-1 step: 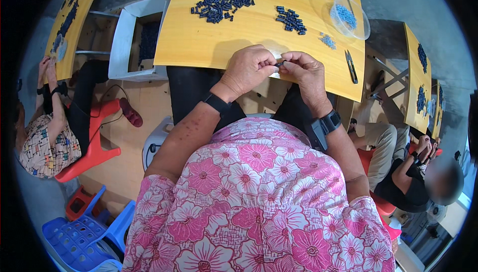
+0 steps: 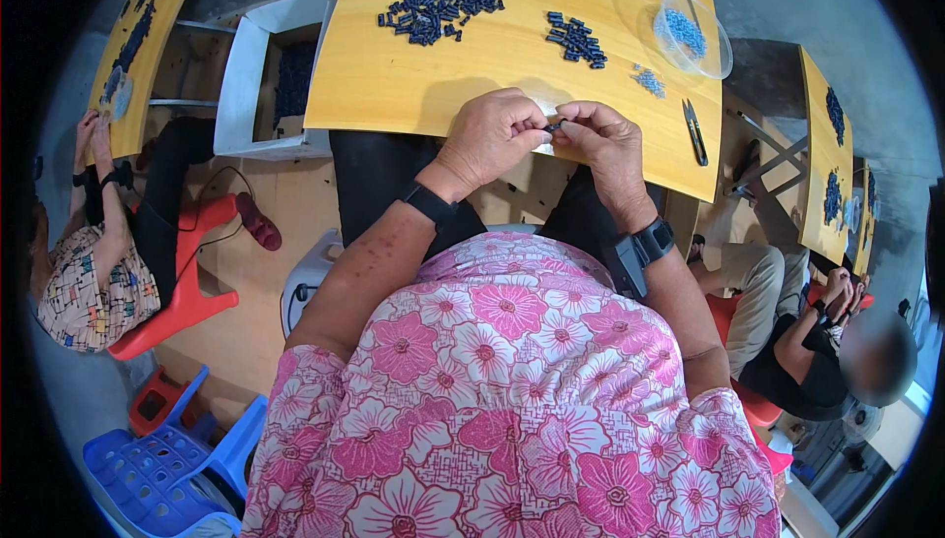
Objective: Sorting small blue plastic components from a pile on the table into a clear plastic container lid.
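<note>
My left hand (image 2: 495,137) and my right hand (image 2: 607,144) meet at the front edge of the yellow table (image 2: 472,110). Between their fingertips is a small black cylindrical piece (image 2: 553,128), pinched from both sides and mostly hidden by the fingers. Farther back on the table lie a large heap of small black pieces (image 2: 433,11) and a smaller group of black pieces (image 2: 577,41). Several tiny light-blue parts (image 2: 649,81) are scattered beyond my right hand. A pair of black snips (image 2: 695,131) rests near the table's right edge.
A clear round tub (image 2: 717,54) with blue parts stands at the back right. Left of the table is a white open box (image 2: 241,80) holding dark pieces. One person (image 2: 98,272) sits at the left, another (image 2: 802,351) at the right. A blue plastic chair (image 2: 162,479) stands lower left.
</note>
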Available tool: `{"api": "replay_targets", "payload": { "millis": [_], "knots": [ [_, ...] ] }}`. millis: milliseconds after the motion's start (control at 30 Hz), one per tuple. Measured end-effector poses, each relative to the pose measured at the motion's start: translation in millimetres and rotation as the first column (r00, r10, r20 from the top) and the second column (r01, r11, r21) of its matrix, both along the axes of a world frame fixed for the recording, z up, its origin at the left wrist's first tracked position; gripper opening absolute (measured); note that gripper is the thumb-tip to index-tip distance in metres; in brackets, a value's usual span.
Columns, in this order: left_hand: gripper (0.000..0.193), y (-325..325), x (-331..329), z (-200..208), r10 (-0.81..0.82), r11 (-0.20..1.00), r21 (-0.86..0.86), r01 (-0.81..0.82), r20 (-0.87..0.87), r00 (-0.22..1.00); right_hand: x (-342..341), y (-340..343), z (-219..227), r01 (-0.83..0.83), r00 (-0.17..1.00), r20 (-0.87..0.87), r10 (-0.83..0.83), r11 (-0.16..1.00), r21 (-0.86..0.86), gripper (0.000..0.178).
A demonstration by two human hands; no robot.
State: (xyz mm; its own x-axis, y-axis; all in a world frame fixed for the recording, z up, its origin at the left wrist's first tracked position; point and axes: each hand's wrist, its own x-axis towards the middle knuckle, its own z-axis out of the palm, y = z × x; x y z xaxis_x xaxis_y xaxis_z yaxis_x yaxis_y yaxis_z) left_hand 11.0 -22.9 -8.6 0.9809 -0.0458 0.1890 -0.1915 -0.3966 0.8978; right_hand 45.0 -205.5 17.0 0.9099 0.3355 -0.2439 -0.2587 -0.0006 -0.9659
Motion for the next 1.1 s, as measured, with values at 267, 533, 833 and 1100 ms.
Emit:
{"api": "replay_targets", "payload": {
  "millis": [267,533,833,1100],
  "knots": [
    [0.011,0,0,-2,0.006,1.000,-0.020,-0.005,0.017,1.000,1,1,-2,-0.012,0.991,0.128,0.025,0.995,-0.103,0.018],
    [0.010,2,2,-4,-0.019,1.000,-0.009,0.019,-0.005,1.000,6,2,5,-0.027,0.804,0.544,0.240,0.929,-0.369,0.022],
    [0.014,5,4,-2,-0.038,0.997,-0.072,0.033,-0.074,0.997,16,-1,3,-0.039,0.598,0.702,0.388,0.888,-0.458,0.024],
    [0.010,7,4,-7,-0.069,0.984,-0.175,0.045,-0.131,0.989,15,4,11,-0.026,0.485,0.734,0.475,0.847,-0.531,0.027]
  ]
}}
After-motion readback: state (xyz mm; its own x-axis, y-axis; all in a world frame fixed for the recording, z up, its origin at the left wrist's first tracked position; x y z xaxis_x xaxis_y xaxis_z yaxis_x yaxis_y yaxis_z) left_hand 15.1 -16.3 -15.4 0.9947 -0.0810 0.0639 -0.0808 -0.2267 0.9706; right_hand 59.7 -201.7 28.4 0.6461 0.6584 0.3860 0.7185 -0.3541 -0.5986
